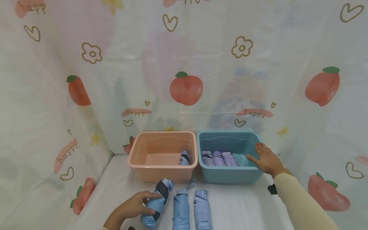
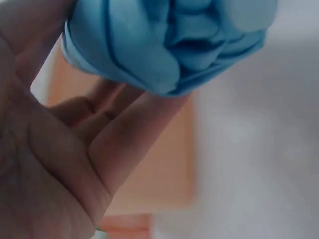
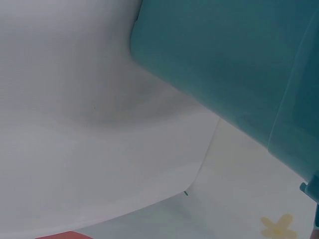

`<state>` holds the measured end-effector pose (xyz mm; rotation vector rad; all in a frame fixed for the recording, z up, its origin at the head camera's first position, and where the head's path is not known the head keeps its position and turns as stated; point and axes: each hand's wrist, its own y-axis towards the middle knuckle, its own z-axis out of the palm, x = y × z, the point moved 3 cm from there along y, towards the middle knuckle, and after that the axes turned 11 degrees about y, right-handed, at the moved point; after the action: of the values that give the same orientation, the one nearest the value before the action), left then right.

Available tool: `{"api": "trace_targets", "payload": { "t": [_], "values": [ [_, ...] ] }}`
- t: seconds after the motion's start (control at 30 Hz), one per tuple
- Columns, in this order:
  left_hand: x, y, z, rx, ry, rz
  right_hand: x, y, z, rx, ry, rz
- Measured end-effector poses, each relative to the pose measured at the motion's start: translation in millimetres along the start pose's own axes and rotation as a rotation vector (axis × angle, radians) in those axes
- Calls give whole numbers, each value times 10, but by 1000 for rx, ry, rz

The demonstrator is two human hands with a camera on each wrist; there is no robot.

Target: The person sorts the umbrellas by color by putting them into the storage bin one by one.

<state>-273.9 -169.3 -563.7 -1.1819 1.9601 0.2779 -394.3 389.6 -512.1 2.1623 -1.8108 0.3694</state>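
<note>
Your left hand (image 1: 130,207) has its fingers curled around a folded blue umbrella (image 1: 156,204). The umbrella lies tilted on the white counter (image 1: 244,207), just in front of the pink tub (image 1: 162,159). In the left wrist view your fingers (image 2: 114,144) sit under the soft blue end of the umbrella (image 2: 169,40).

Your right hand (image 1: 265,159) lies flat and loose on the right rim of the blue tub (image 1: 230,174). It holds nothing.

Here is what could go wrong, I think. You hold the umbrella near one end, so the other end could droop and slip out when you lift it. The cloth looks soft and puffy, so your fingers may squeeze cloth and not the hard middle. If you lift low, the umbrella could bump the front wall of the pink tub and push the tub back. Your arm could also knock the two other blue umbrellas (image 1: 191,209), which lie just beside the one you hold.

Other things: one folded umbrella (image 1: 185,158) lies in the right side of the pink tub. Three purple umbrellas (image 1: 219,158) lie side by side in the blue tub. A small dark thing (image 1: 271,189) lies by your right sleeve (image 1: 302,204); I cannot tell what it is. A curtain (image 1: 186,88) with peaches and hearts hangs behind.
</note>
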Motion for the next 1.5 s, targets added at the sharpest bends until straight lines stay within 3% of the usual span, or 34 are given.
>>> {"api": "trace_targets", "payload": {
  "t": [0.1,0.3,0.4,0.53,0.7,0.87,1.07,1.17,1.3,1.5],
  "values": [
    [-187,-16,-211,22,27,95,6,0,2,0,-4,-7],
    [-574,110,-702,-24,28,137,3,-12,-25,4,4,-16],
    [-726,283,-992,-80,85,186,4,-5,-32,5,-5,-12],
    [-834,533,-1316,-103,127,224,38,3,-31,8,-3,-11],
    [-850,887,-1538,-104,225,277,36,-31,-80,10,8,-9],
    [-752,1191,-1605,-73,303,183,17,-30,-85,5,27,-5],
    [-576,1463,-1642,-4,262,13,31,-3,-28,19,14,6],
    [-546,1576,-1650,39,236,-33,18,-7,-35,5,1,11],
    [-491,1681,-1642,93,289,-98,46,-3,-48,-10,11,3],
    [-265,1862,-1565,176,430,-169,43,-2,-31,-1,-13,9]
  ]
}}
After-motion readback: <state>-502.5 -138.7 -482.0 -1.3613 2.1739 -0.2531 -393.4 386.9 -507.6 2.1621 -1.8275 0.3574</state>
